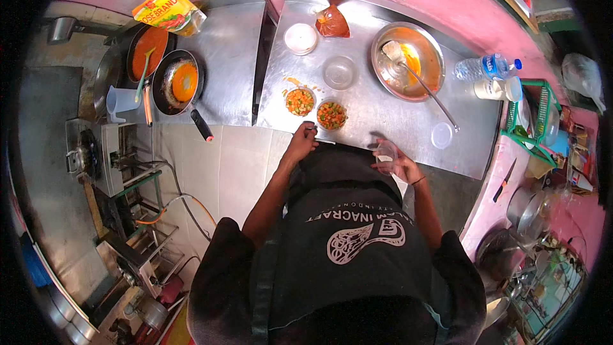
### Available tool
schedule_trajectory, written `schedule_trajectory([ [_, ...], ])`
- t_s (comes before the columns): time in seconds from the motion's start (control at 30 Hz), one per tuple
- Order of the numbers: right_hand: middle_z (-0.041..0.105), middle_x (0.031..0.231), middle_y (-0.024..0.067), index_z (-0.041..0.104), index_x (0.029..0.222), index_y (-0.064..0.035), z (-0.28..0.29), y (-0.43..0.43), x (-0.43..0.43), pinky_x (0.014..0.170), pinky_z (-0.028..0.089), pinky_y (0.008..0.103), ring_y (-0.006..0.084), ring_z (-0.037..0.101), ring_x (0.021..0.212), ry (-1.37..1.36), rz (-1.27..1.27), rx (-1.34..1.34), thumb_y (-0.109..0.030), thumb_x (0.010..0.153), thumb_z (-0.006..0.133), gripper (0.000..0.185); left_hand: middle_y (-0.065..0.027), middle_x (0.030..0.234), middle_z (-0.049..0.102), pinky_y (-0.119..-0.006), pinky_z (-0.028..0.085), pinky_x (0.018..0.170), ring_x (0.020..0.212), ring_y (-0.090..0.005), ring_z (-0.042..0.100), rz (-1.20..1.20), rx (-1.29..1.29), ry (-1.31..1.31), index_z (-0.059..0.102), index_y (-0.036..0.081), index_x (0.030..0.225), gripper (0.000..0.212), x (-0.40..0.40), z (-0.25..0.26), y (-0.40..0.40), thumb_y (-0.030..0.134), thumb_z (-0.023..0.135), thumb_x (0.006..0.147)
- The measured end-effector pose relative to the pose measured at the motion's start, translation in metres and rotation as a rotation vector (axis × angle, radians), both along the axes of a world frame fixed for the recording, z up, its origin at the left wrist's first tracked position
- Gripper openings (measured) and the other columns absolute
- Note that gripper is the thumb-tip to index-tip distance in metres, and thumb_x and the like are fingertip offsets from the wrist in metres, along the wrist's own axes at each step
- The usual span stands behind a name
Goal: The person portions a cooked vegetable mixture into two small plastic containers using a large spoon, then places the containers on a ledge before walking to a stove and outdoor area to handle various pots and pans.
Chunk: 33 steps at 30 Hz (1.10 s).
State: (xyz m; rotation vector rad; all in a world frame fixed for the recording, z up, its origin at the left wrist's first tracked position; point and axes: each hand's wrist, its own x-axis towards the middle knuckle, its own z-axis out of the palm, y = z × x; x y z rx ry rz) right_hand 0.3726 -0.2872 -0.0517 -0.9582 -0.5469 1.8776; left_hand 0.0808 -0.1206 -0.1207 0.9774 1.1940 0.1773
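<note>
My right hand [406, 166] holds a clear plastic cup [387, 157] over the front edge of the steel table [357, 117]. At that same edge, my left hand [301, 143] has its fingers curled; whether anything small is in them cannot be told. Just beyond it stand two clear cups of diced orange and green vegetables, a left cup [300, 101] and a right cup [332, 115]. Spilled bits lie behind the left one. Farther back are a clear round container [339, 73], a white-topped round tub [300, 39] and a tied bag of red-brown sauce [332, 22].
A steel bowl [378, 87] with a ladle [427, 91] stands at right, near a clear lid [441, 135] and a water bottle [474, 68]. Leftward are two pans, one of red sauce [147, 50], one with orange liquid [184, 81]. A knife [505, 179] lies far right.
</note>
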Motion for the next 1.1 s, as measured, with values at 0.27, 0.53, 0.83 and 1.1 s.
schedule_trajectory([
  [0.27, 0.049, 0.121, 0.0176, 0.021, 0.137, -0.0089, 0.014, -0.018, -0.012, 0.094, 0.037, 0.036, 0.0241, 0.052, 0.108, -0.114, 0.084, -0.158, -0.04, 0.09, 0.04, 0.059, -0.0067, 0.091, 0.054, -0.027, 0.052, 0.058, 0.07, -0.0171, 0.062, 0.086, 0.041, -0.139, 0.045, 0.006, 0.101, 0.022, 0.012, -0.018, 0.006, 0.026, 0.043, 0.094],
  [0.53, 0.058, 0.09, 0.0097, 0.048, 0.101, -0.0044, 0.029, -0.021, -0.03, 0.071, 0.047, 0.0293, 0.0181, 0.06, 0.091, -0.781, -0.029, -0.169, -0.02, 0.09, 0.051, 0.019, -0.0079, 0.088, 0.053, -0.03, 0.053, 0.059, 0.073, -0.0208, 0.063, 0.185, -0.008, -0.174, 0.042, 0.005, 0.1, 0.02, 0.02, -0.028, 0.005, 0.022, 0.049, 0.091],
  [0.83, 0.054, 0.069, 0.0008, 0.052, 0.086, -0.0065, 0.001, -0.033, 0.001, 0.053, 0.04, 0.0218, 0.0079, 0.05, 0.058, -0.992, -0.349, -0.165, -0.026, 0.09, 0.051, 0.02, -0.0115, 0.078, 0.051, -0.029, 0.054, 0.054, 0.066, -0.0197, 0.062, 0.203, 0.232, 0.039, 0.032, 0.001, 0.089, 0.014, 0.036, -0.009, 0.0, 0.001, 0.045, 0.084],
  [1.1, 0.054, 0.072, -0.0001, 0.054, 0.099, -0.0076, 0.009, -0.04, 0.024, 0.051, 0.04, 0.0257, 0.0102, 0.048, 0.056, -0.014, -0.782, -0.196, -0.023, 0.09, 0.046, 0.019, -0.0118, 0.076, 0.05, -0.03, 0.054, 0.054, 0.063, -0.0204, 0.061, 0.071, 0.286, 0.034, 0.033, 0.002, 0.086, 0.014, 0.025, 0.011, -0.003, 0.002, 0.047, 0.084],
])
